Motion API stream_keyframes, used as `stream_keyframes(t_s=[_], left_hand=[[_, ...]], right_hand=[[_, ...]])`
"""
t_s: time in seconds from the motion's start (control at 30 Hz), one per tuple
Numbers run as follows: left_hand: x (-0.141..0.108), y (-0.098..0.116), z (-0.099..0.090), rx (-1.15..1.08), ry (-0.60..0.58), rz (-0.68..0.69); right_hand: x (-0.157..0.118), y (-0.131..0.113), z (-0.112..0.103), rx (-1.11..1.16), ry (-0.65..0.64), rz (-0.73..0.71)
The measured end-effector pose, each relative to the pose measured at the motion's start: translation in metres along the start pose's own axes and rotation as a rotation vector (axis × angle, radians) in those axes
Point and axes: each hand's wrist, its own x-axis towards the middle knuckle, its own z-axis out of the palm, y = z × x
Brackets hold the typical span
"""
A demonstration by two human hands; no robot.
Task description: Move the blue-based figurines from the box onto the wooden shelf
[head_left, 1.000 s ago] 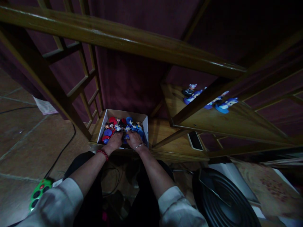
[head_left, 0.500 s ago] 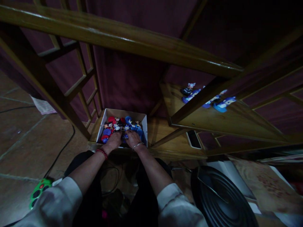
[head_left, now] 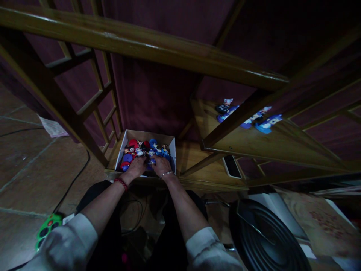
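Observation:
A shallow white box [head_left: 172, 147] stands on the low wooden shelf, filled with several small figurines on red, blue and purple bases. Both of my hands reach into its near side. My left hand [head_left: 137, 166], with a red bead bracelet at the wrist, bends down among the figurines; its fingertips are hidden in shadow. Opposite it, my right hand [head_left: 161, 165], with a silver bangle, has its fingers curled at a small blue-and-white figurine [head_left: 152, 161] between the two hands. Dim light blurs the exact contact.
Several figurines [head_left: 269, 122] stand on a higher shelf [head_left: 242, 141] at the right, partly behind a wooden post. A dark-screened phone [head_left: 232, 166] lies on the lower shelf. A rail [head_left: 141, 45] crosses above. A black round stool [head_left: 267, 233] and green controller [head_left: 48, 229] flank me.
My right hand has shifted slightly to the right, showing more of the figurine between my hands. My left hand stays nearly in place.

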Motion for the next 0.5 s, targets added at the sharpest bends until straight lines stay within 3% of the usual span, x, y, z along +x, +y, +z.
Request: stream_keyframes(t_s=[0.2,0.4,0.5], left_hand=[[0.000,0.002,-0.002,-0.302,0.045,-0.093],[-0.009,0.013,-0.002,-1.201,-0.004,-0.235],[-0.017,0.019,-0.006,-1.458,-0.023,-0.298]], right_hand=[[0.000,0.001,-0.001,0.131,0.069,0.037],[-0.007,0.000,-0.005,0.303,0.193,0.046],[-0.012,-0.002,-0.010,0.318,0.208,0.041]])
